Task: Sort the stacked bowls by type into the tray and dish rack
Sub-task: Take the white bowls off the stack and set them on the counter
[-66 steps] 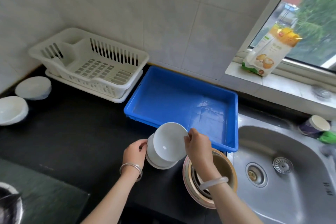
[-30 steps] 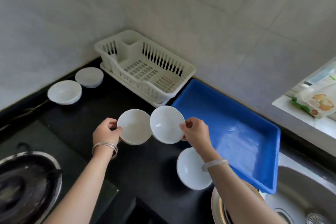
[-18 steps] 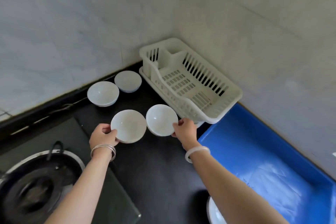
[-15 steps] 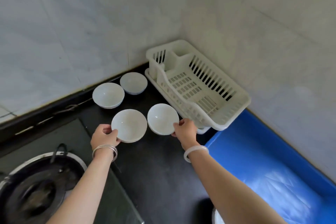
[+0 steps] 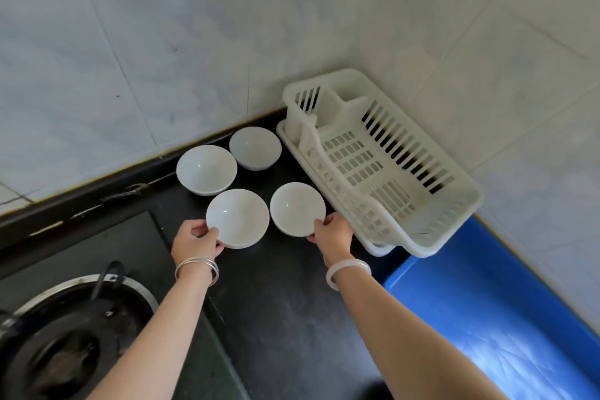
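Several white bowls sit on the black counter left of the white dish rack [image 5: 402, 178]. My left hand [image 5: 194, 242] pinches the near rim of one white bowl [image 5: 237, 217], low over the counter. My right hand [image 5: 334, 234] pinches the rim of a smaller white bowl [image 5: 297, 207] right beside it, close to the rack's front wall. Behind them stand two more white bowls: a larger bowl [image 5: 206, 169] and a smaller bowl [image 5: 255, 148] near the wall. The blue tray [image 5: 506, 312] lies at the right with nothing in its visible part.
A gas stove with a dark burner [image 5: 61, 344] fills the lower left. Tiled walls [image 5: 227, 26] meet in the corner behind the rack. Bare black counter [image 5: 282, 308] lies between my forearms.
Both hands carried their bowls left from the stack by the sink and lowered them to the counter next to the two rear bowls. The view turned left; sink and stack left the frame.
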{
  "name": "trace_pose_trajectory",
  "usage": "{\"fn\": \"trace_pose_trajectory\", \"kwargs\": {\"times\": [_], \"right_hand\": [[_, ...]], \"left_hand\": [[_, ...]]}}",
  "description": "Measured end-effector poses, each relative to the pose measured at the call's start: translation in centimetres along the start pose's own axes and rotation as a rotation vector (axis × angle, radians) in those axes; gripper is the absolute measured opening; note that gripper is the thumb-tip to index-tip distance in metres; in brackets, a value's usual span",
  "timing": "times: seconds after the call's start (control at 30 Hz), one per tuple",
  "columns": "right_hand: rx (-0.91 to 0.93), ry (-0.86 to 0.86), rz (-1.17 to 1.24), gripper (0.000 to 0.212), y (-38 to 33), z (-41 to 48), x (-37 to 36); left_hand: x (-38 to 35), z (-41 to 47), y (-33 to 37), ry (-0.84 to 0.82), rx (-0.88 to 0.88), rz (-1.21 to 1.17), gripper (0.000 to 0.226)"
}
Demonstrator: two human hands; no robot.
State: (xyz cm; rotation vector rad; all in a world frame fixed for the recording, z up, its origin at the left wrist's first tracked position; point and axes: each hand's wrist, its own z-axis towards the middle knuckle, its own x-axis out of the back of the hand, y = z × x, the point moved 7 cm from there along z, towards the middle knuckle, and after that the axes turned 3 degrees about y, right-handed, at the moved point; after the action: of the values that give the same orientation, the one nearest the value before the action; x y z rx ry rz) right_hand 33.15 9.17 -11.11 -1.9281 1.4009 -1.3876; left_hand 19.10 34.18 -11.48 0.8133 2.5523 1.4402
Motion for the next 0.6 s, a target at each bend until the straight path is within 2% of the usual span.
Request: {"fn": "trace_pose_trajectory", "kwargs": {"times": [0.1, 0.23, 0.33, 0.4, 0.6], "right_hand": [[-0.006, -0.042, 0.02, 0.02, -0.1, 0.2, -0.6], [-0.122, -0.176, 0.127, 0.011, 0.6, -0.5, -1.5], [-0.144, -0.222, 0.231, 0.042, 1.4, -1.2, -1.8], [-0.142, -0.24, 0.313, 0.059, 1.6, -1.7, -2.0], [-0.129, -0.262, 0.453, 0.061, 0.7, -1.9, -2.9]], "left_hand": [[0.0, 0.0, -0.5, 0.014, 0.029, -0.04, 0.023], [-0.4, -0.3, -1.1, -0.037, 0.111, -0.133, 0.023], [-0.8, -0.9, -2.0, -0.102, 0.245, -0.171, 0.032], [-0.9, -1.1, -2.0, -0.11, 0.254, -0.188, 0.034], [-1.0, -1.1, -1.9, -0.072, 0.27, -0.196, 0.036]]}}
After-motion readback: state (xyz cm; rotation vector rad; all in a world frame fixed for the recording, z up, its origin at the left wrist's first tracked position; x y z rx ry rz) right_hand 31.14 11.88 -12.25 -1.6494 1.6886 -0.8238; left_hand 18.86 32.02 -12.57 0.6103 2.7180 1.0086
